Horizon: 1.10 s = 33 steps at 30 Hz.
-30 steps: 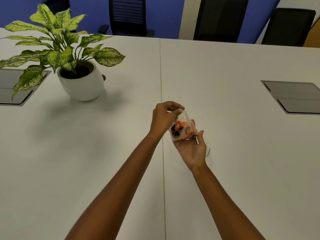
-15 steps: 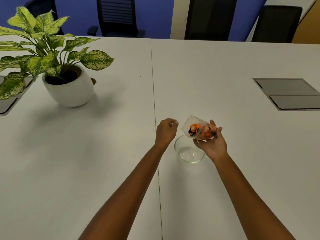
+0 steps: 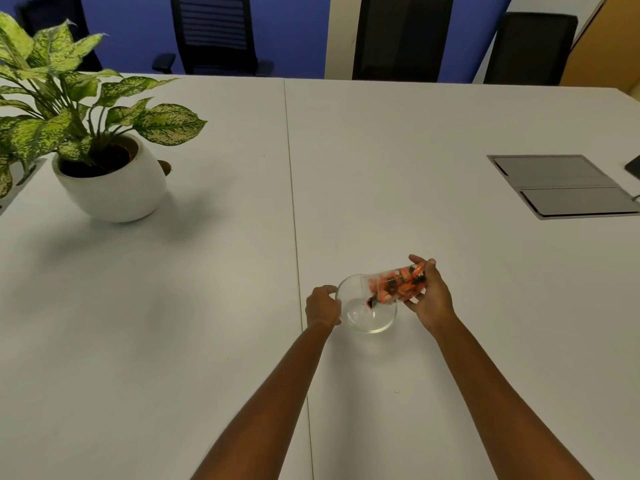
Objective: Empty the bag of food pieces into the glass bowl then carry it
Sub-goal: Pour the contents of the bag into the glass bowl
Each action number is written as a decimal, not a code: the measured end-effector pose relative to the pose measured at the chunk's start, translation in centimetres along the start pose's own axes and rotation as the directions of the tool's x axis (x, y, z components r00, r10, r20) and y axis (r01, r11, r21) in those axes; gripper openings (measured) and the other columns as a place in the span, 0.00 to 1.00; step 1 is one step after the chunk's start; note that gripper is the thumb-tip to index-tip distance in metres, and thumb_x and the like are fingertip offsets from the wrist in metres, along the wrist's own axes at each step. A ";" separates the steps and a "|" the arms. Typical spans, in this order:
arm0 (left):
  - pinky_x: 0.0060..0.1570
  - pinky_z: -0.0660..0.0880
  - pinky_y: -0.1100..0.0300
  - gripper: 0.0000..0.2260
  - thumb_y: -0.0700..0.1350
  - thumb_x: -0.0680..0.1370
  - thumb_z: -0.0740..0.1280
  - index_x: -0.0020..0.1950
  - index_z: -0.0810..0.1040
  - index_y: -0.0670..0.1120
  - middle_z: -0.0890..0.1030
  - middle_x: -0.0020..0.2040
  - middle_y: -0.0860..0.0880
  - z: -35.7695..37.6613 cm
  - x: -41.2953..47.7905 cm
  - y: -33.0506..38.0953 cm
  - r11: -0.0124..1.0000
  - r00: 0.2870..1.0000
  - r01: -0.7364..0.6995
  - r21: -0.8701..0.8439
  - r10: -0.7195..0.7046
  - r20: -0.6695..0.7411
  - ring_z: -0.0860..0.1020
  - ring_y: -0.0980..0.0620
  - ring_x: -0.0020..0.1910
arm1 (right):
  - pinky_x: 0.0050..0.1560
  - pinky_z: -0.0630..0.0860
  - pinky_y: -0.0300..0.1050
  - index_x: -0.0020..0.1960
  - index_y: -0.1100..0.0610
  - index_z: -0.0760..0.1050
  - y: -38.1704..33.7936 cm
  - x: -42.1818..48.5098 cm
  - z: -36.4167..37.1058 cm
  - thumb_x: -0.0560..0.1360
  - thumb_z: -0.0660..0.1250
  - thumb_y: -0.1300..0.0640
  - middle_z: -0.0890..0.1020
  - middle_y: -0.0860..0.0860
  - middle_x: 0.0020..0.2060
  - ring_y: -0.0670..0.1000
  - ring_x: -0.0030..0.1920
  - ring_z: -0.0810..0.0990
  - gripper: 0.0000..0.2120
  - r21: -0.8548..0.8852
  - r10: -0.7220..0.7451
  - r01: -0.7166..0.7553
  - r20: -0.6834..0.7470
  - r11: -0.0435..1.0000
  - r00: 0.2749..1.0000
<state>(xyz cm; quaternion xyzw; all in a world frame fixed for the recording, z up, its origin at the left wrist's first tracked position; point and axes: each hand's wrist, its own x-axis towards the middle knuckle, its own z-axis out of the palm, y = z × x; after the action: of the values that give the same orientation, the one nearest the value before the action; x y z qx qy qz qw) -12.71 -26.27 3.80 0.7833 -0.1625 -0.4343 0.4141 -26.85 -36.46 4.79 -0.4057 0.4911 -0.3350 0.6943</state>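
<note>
A small clear glass bowl [image 3: 367,320] stands on the white table, just right of the table's seam. My left hand [image 3: 322,306] grips the bowl's left rim. My right hand [image 3: 428,296] holds a clear plastic bag [image 3: 394,285] of orange and black food pieces, tipped on its side with its mouth over the bowl. One dark piece [image 3: 371,301] hangs at the bag's mouth above the bowl. The bowl's bottom looks bare.
A potted plant [image 3: 107,181] in a white pot stands at the far left. A grey cable hatch [image 3: 561,185] is set in the table at the right. Black chairs [image 3: 214,32] line the far edge.
My right hand has tipped the bag further, bringing its mouth down over the bowl. My left hand has moved from beside the bowl onto its left rim.
</note>
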 end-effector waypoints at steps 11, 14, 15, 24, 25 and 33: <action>0.41 0.80 0.51 0.17 0.27 0.72 0.62 0.59 0.76 0.39 0.78 0.59 0.38 0.2 0.7 -0.5 0.997 0.998 0.035 -0.073 -0.039 -0.053 0.78 0.42 0.39 | 0.30 0.75 0.38 0.52 0.65 0.77 -0.4 -0.7 3.2 0.80 0.53 0.56 0.76 0.57 0.33 0.53 0.30 0.77 0.17 -0.305 -0.321 0.332 0.088 0.893 0.943; 0.44 0.80 0.51 0.17 0.28 0.72 0.63 0.59 0.76 0.39 0.78 0.60 0.38 0.2 0.7 -0.6 0.995 0.997 0.042 -0.086 -0.047 -0.054 0.81 0.39 0.44 | 0.48 0.72 0.28 0.55 0.60 0.79 -0.2 -1.2 3.8 0.80 0.54 0.56 0.78 0.53 0.47 0.47 0.50 0.78 0.15 -0.449 -0.381 0.384 0.102 0.807 0.919; 0.46 0.81 0.51 0.17 0.28 0.73 0.63 0.59 0.76 0.38 0.78 0.60 0.38 0.2 0.7 -0.6 0.995 0.997 0.043 -0.090 -0.048 -0.055 0.81 0.40 0.44 | 0.56 0.68 0.31 0.55 0.58 0.79 0.0 -1.2 3.9 0.80 0.55 0.56 0.76 0.53 0.55 0.48 0.59 0.74 0.15 -0.528 -0.398 0.391 0.107 0.754 0.911; 0.41 0.79 0.52 0.14 0.29 0.73 0.63 0.57 0.77 0.37 0.80 0.55 0.34 0.1 0.9 -0.9 0.998 0.998 0.031 -0.056 -0.034 -0.050 0.78 0.42 0.39 | 0.60 0.64 0.41 0.55 0.49 0.79 -0.6 -2.3 4.5 0.79 0.57 0.54 0.70 0.53 0.64 0.50 0.67 0.65 0.13 -0.596 -0.540 0.535 0.193 0.598 0.819; 0.39 0.79 0.54 0.14 0.29 0.73 0.63 0.58 0.77 0.37 0.81 0.55 0.34 0.1 1.0 -0.9 0.999 0.998 0.026 -0.043 -0.028 -0.050 0.78 0.42 0.38 | 0.59 0.64 0.39 0.55 0.50 0.79 -0.7 -2.3 4.6 0.79 0.57 0.54 0.70 0.53 0.64 0.50 0.67 0.64 0.13 -0.611 -0.552 0.546 0.205 0.573 0.808; 0.61 0.75 0.50 0.19 0.34 0.73 0.66 0.64 0.72 0.40 0.78 0.61 0.37 -0.1 0.8 -0.9 0.993 0.998 -0.049 0.110 0.051 -0.019 0.78 0.40 0.56 | 0.62 0.64 0.41 0.58 0.51 0.77 -1.5 -2.9 4.4 0.80 0.54 0.53 0.69 0.53 0.65 0.50 0.68 0.66 0.14 -0.535 -0.515 0.465 0.065 0.705 0.855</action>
<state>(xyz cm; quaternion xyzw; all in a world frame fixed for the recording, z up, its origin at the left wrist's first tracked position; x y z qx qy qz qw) -12.30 -26.14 2.70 0.8053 -0.2011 -0.4054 0.3829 -23.63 -33.61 8.19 -0.6822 0.4690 -0.3753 0.4168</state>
